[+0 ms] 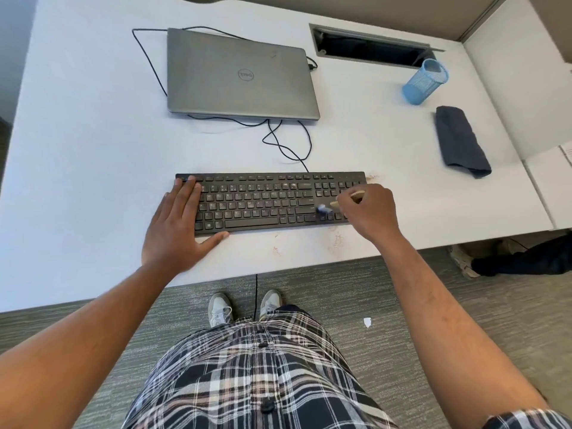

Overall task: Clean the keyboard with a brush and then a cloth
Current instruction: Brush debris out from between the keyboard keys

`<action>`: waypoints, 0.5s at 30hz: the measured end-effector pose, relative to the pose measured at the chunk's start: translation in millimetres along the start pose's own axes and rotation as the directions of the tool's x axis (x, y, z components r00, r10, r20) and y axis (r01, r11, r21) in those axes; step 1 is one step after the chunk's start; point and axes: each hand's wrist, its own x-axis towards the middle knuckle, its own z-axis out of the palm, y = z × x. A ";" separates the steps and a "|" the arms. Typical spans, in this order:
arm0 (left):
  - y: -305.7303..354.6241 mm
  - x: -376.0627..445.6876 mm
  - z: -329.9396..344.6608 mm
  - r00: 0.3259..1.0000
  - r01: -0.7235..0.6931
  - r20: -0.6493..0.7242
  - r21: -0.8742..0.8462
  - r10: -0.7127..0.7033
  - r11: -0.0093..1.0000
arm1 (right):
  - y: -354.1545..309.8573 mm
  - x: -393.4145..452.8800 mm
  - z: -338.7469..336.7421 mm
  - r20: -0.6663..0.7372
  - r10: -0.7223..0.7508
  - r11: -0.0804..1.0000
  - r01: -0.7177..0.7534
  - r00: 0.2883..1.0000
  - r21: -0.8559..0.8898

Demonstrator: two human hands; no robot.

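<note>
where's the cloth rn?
In the head view the dark cloth lies folded on the desk at far right, just below the blue mesh cup, up-right of the keyboard, untouched.

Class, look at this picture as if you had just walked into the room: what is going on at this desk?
A person stands at a white desk cleaning a black keyboard. The left hand lies flat on the keyboard's left end, steadying it. The right hand grips a small brush with its bristles on the keys near the right end. A dark cloth lies folded and untouched to the right, so the wiping step has not begun. A closed laptop sits behind the keyboard.
</note>
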 end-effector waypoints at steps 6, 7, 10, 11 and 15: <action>-0.6 -0.1 1.0 1.000 0.007 0.004 0.010 -0.007 1.000 | -0.6 1.9 1.8 0.068 0.023 0.999 -0.020 0.997 -0.042; -0.8 0.1 1.2 1.000 0.005 0.004 0.007 -0.005 1.000 | -2.0 1.6 0.3 0.032 0.011 1.000 -0.011 0.999 -0.007; -0.7 0.1 1.6 1.000 0.003 0.008 0.007 -0.003 1.000 | -4.6 -1.2 2.4 0.004 -0.010 1.000 0.010 1.000 0.000; -0.7 0.0 1.9 1.000 0.005 0.012 0.010 -0.005 1.000 | -3.5 -2.1 4.6 0.045 -0.004 0.999 0.006 0.999 -0.040; -0.3 0.1 1.1 1.000 0.004 0.021 0.017 -0.004 1.000 | 0.3 -2.7 2.5 0.067 0.015 0.994 -0.007 0.998 -0.108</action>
